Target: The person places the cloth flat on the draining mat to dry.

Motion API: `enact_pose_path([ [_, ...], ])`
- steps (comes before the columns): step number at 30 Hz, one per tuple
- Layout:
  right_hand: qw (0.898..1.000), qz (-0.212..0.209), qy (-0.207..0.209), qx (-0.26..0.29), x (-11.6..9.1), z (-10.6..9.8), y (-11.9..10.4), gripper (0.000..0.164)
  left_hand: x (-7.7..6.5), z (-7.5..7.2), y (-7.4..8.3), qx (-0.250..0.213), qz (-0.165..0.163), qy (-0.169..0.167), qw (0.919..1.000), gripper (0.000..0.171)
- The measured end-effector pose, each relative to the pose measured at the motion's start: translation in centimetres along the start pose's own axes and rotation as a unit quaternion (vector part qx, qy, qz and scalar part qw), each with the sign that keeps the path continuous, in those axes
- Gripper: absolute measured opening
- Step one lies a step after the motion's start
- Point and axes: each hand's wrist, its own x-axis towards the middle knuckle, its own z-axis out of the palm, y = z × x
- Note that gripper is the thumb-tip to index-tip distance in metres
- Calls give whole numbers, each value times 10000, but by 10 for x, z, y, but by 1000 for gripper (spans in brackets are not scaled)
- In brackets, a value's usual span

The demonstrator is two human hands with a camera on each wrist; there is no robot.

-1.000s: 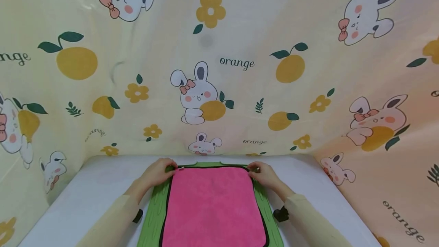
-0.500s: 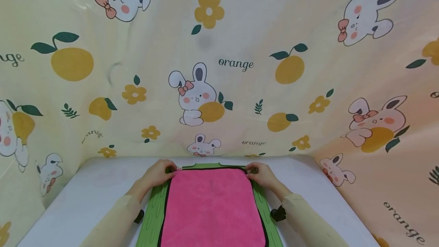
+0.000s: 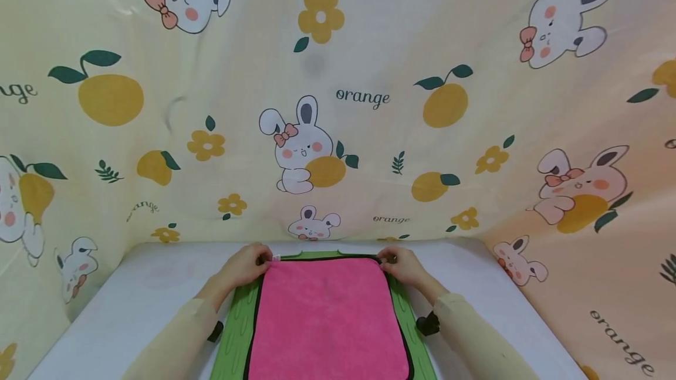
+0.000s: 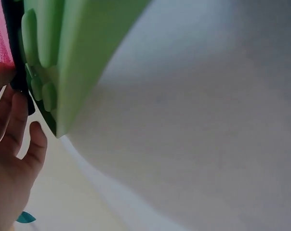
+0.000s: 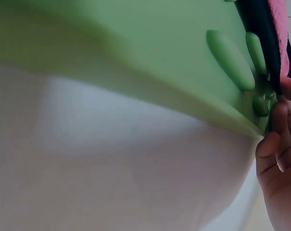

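1. From the head camera, a pink towel [image 3: 330,318] lies flat on a green mat [image 3: 237,327]; the left hand [image 3: 244,265] and right hand [image 3: 404,265] pinch its two far corners.
2. The left wrist camera adds detail — fingers [image 4: 13,118] curl around the towel's black edging [image 4: 15,48].
3. The right wrist camera shows fingertips [image 5: 280,139] clamped at the mat's corner — the white table [image 5: 112,183] lies below.

Both hands have crept a little toward twelve o'clock: the left hand [image 3: 244,267] and right hand [image 3: 405,266] now pinch the pink cloth [image 3: 328,321] at its far corners, and that far edge sits slightly nearer the green mat's [image 3: 235,333] top border.
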Motion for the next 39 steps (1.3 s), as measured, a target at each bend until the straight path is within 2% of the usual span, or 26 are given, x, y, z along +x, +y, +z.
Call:
enact_pose_path([
  [6,9999,34,49,104,-3,0,-1,18,-3,4,-2,142,60,102,9998,5],
  [17,9999,93,-4,66,-9,-3,-4,22,-8,6,2,337,-148,101,9993,6],
  [23,9995,-211,2,-226,-16,-12,-8,24,-19,-2,6,592,173,247,9978,17],
  [31,9975,-472,290,-429,-40,-36,-27,36,-50,-27,11,928,532,758,9914,30],
  [36,9936,-469,490,-899,-65,-53,-34,49,-81,-41,14,968,302,956,9902,44],
  [39,9888,-512,681,-1226,-81,-62,-36,52,-103,-50,13,1171,166,1085,9870,55],
])
